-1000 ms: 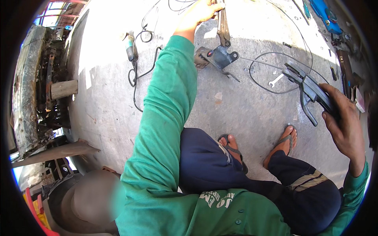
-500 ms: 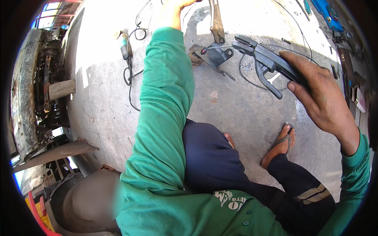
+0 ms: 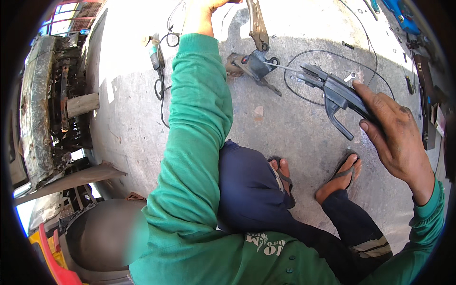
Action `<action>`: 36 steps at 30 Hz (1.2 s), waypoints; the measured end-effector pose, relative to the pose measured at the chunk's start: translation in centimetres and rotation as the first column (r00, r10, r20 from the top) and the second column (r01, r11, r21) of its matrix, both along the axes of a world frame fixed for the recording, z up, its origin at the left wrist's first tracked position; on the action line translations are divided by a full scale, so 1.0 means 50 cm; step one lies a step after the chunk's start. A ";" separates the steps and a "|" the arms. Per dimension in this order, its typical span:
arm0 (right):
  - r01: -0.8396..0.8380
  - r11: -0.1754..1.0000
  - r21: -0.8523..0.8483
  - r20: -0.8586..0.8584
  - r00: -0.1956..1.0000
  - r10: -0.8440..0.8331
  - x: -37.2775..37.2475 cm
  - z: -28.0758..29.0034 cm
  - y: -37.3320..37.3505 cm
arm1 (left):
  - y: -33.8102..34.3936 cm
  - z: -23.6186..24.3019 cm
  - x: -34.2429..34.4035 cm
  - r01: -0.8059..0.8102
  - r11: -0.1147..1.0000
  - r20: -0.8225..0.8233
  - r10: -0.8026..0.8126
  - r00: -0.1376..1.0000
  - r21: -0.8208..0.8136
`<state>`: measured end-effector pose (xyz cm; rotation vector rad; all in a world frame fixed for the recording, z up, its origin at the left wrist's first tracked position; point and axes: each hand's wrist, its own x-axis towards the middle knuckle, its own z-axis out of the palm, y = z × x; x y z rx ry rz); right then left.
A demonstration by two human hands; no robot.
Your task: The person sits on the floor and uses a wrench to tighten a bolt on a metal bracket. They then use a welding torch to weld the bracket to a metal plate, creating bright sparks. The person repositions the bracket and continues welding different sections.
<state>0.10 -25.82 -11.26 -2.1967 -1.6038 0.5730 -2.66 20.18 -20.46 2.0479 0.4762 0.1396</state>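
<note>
My right hand [image 3: 392, 133] grips a black electrode holder [image 3: 344, 99], its lever hanging down. A thin rod [image 3: 282, 67] runs leftward from the jaws to a dark metal bracket [image 3: 259, 71] on the concrete floor; whether its tip touches, I cannot tell. A long, worn metal arm [image 3: 258, 28] rises from the bracket toward the top edge. My left hand [image 3: 209, 7] is at that edge, left of the arm, its fingers curled and partly out of frame, so what they hold is unclear. A wrench [image 3: 350, 76] lies behind the holder.
A green angle grinder [image 3: 154, 54] with a looped cord lies left. Black cables [image 3: 368, 42] cross the floor. A blue tool [image 3: 399, 14], small parts and dark bars [image 3: 425, 104] line the right. A rusty vehicle frame [image 3: 42, 109] and wooden block [image 3: 83, 106] occupy the left side.
Since a second ago, my right hand and the holder have moved left and upward, dipping slightly in the last half second. My left hand has shifted leftward along the top edge.
</note>
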 end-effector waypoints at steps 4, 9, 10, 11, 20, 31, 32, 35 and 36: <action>-0.027 0.999 -0.024 0.057 0.998 0.028 0.020 0.082 -0.023 | 0.008 0.004 0.015 0.001 0.998 -0.015 0.000 1.000 0.065; -0.025 1.000 0.007 -0.052 0.998 0.026 -0.004 0.058 0.012 | 0.014 -0.009 0.029 0.047 0.975 0.030 -0.054 0.998 0.217; -0.015 1.000 0.006 -0.070 0.997 0.016 -0.009 0.043 0.019 | -0.009 -0.020 0.035 -0.003 0.954 0.085 -0.024 0.996 0.301; -0.011 1.000 0.015 -0.093 0.996 0.013 -0.015 0.024 0.025 | -0.027 -0.017 0.032 -0.055 0.922 0.142 0.001 0.990 0.383; -0.093 0.994 0.050 -0.053 0.994 0.096 -0.037 -0.044 0.066 | -0.003 -0.008 -0.010 -0.082 0.994 0.245 0.063 0.968 0.067; -0.003 0.994 0.107 -0.188 0.982 0.023 -0.088 -0.162 0.078 | -0.045 0.005 -0.028 -0.195 0.808 0.313 0.013 0.950 0.556; 0.000 0.995 0.104 -0.186 0.982 0.019 -0.090 -0.169 0.077 | -0.042 0.000 -0.030 -0.176 0.824 0.313 -0.002 0.950 0.539; 0.023 0.993 0.116 -0.208 0.978 0.002 -0.088 -0.173 0.075 | -0.046 0.021 -0.026 -0.129 0.808 0.243 -0.018 0.970 0.575; 0.032 0.992 0.124 -0.221 0.975 -0.004 -0.088 -0.173 0.077 | -0.045 0.027 -0.029 -0.122 0.800 0.236 -0.025 0.972 0.588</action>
